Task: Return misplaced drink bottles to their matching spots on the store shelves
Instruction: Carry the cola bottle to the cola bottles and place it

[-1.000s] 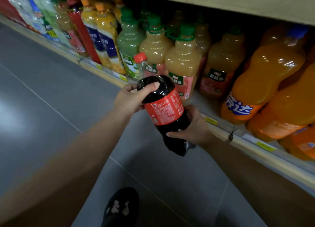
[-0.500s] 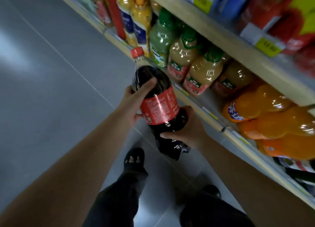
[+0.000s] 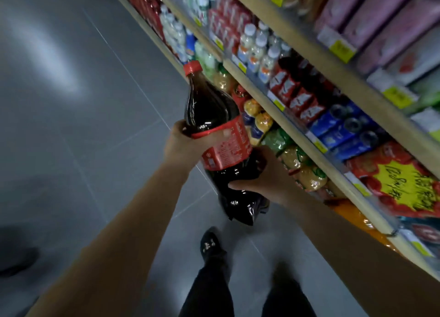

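Note:
A large dark cola bottle (image 3: pixel 214 116) with a red cap and red label is held out in front of me over the aisle floor, tilted slightly left. My left hand (image 3: pixel 181 145) wraps its left side at the label's top edge. My right hand (image 3: pixel 264 176) grips its lower body from the right. The store shelves (image 3: pixel 285 124) run along the right, with juice bottles (image 3: pixel 297 162) on the lowest row just beside my right hand.
Grey tiled floor (image 3: pixel 83 126) spreads to the left. Red cola cans (image 3: pixel 295 95), blue cans (image 3: pixel 345 128) and small white bottles (image 3: pixel 257 47) fill the middle shelf. Pink packs sit higher up. My dark-trousered legs and shoe (image 3: pixel 212 243) are below.
The view has risen from the low shelf, so more upper shelves show. The bottle, still in both hands, has come up and away from the juice row.

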`<state>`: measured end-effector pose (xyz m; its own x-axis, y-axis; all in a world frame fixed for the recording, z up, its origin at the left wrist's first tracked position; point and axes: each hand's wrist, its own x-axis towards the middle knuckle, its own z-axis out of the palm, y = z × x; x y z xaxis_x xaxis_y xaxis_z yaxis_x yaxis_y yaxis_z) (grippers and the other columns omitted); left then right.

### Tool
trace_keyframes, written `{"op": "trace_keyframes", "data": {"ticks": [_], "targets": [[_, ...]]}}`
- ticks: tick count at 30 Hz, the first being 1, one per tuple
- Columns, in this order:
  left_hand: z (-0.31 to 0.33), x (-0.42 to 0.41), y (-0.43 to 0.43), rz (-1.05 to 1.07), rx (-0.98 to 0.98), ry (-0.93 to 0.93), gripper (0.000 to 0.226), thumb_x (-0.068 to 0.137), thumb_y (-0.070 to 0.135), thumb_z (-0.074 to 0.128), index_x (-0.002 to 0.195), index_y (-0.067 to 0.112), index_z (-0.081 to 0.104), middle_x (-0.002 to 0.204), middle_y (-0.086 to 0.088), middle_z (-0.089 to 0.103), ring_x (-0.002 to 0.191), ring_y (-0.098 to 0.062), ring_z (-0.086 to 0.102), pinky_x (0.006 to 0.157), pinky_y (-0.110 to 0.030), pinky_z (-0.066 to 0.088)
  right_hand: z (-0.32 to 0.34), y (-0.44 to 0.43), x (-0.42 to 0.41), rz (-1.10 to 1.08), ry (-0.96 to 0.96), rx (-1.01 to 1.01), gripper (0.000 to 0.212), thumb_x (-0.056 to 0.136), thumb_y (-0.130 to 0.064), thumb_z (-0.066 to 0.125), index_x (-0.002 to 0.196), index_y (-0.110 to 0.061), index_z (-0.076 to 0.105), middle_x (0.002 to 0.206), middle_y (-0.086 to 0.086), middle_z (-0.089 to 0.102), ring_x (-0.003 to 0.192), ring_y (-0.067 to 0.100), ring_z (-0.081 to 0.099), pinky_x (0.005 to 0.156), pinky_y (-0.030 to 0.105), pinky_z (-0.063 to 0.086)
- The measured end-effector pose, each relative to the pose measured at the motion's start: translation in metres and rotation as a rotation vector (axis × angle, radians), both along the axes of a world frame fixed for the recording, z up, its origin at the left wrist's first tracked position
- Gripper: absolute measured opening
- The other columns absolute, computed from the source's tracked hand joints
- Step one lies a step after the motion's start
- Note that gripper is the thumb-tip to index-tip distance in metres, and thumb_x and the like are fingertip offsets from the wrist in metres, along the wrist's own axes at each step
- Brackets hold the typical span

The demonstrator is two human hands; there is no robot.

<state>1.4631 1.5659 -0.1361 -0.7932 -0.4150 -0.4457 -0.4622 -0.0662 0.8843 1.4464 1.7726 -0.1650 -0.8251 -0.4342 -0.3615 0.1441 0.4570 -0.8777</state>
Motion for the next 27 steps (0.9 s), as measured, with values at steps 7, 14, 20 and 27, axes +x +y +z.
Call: {"op": "trace_keyframes", "data": {"ticks": [7,14,20,27], "targets": [[0.057,-0.037,-0.087,0.085,-0.014,0.125,0.076,0.032,0.048,0.092,0.101,0.027,0.068,0.09,0.012,0.075,0.08,-0.005,0.072,0.065,-0.022,0.058,0.043,-0.1,-0.057,0.071,0.03,-0.031,0.081,0.043,-0.035,0.094,0.111,-0.022,0.053,0.112,-0.004,0.063,0.099,0.0,0.062,0.084,0.024,0.054],[0.07,-0.12,-0.176,0.194,-0.005,0.137,0.076,0.03,0.05,0.092,0.099,0.03,0.067,0.09,0.012,0.075,0.079,-0.006,0.072,0.069,-0.029,0.059,0.045,-0.192,-0.168,0.178,0.023,-0.082,0.093,0.033,-0.054,0.092,0.112,-0.027,0.054,0.109,-0.006,0.067,0.099,0.007,0.066,0.084,0.038,0.056],[0.09,-0.202,-0.261,0.321,-0.022,0.136,0.101,0.026,0.053,0.091,0.116,0.022,0.056,0.099,0.01,0.069,0.081,-0.006,0.07,0.066,-0.025,0.058,0.061,-0.288,-0.266,0.276,0.049,-0.132,0.081,0.039,-0.047,0.092,0.106,-0.03,0.051,0.104,-0.009,0.067,0.09,-0.002,0.066,0.07,0.019,0.054],[0.092,-0.275,-0.392,0.384,-0.043,0.15,0.076,0.028,0.053,0.091,0.095,0.035,0.06,0.091,0.014,0.072,0.077,-0.002,0.071,0.063,-0.022,0.056,0.063,-0.428,-0.357,0.359,0.037,-0.181,0.08,0.046,-0.024,0.094,0.112,-0.011,0.051,0.108,0.004,0.068,0.099,0.013,0.067,0.085,0.04,0.054]]}}
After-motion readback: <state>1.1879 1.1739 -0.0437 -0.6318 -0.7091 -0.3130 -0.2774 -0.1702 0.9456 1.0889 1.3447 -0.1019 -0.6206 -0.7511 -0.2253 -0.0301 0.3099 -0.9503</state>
